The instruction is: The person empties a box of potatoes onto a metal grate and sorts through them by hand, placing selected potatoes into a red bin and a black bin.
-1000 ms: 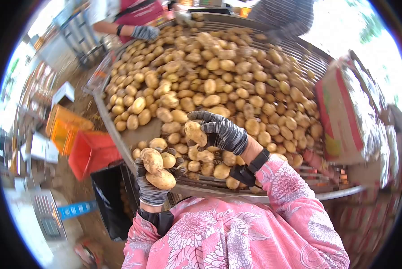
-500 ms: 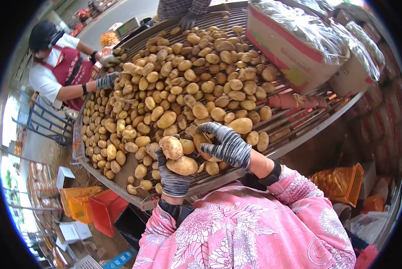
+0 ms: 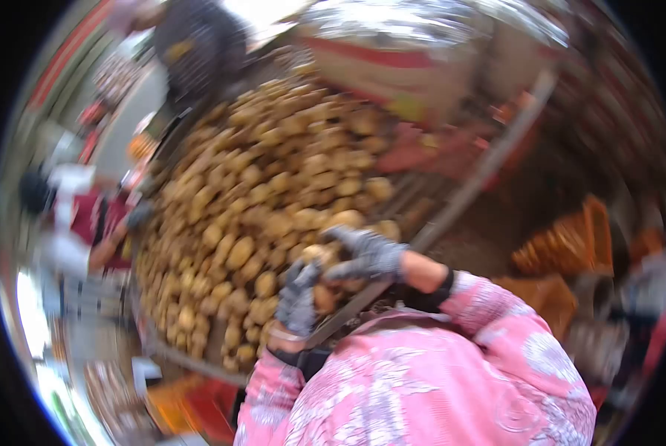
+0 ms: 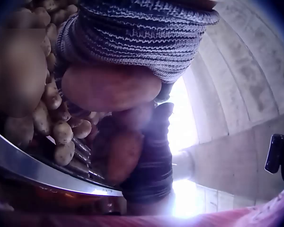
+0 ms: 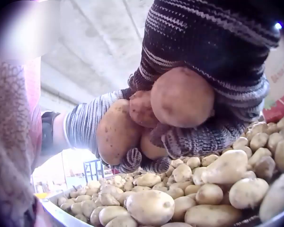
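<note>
In the head view both gloved hands meet over the near edge of the potato pile (image 3: pixel 229 223). My left hand (image 3: pixel 297 297), in a striped knit glove, holds several potatoes; a long one (image 4: pixel 111 87) lies against its palm in the left wrist view. The right wrist view shows that same long potato (image 5: pixel 117 132) beside a smaller one (image 5: pixel 143 109). My right hand (image 3: pixel 370 254) grips a round potato (image 5: pixel 182 97), its fingers curled round it close against the left hand's potatoes. Motion blurs the head view.
The pile lies on a slatted metal sorting table with a raised rim (image 3: pixel 489 160). A cardboard box (image 3: pixel 392 74) topped with plastic stands at its far right. Two people work at the far side, one in a maroon apron (image 3: pixel 106 219). Orange crates (image 3: pixel 570 241) sit lower right.
The head view has swung to the right, so the pile and box shift left. Both hands have come closer together, the right hand still gripping a potato.
</note>
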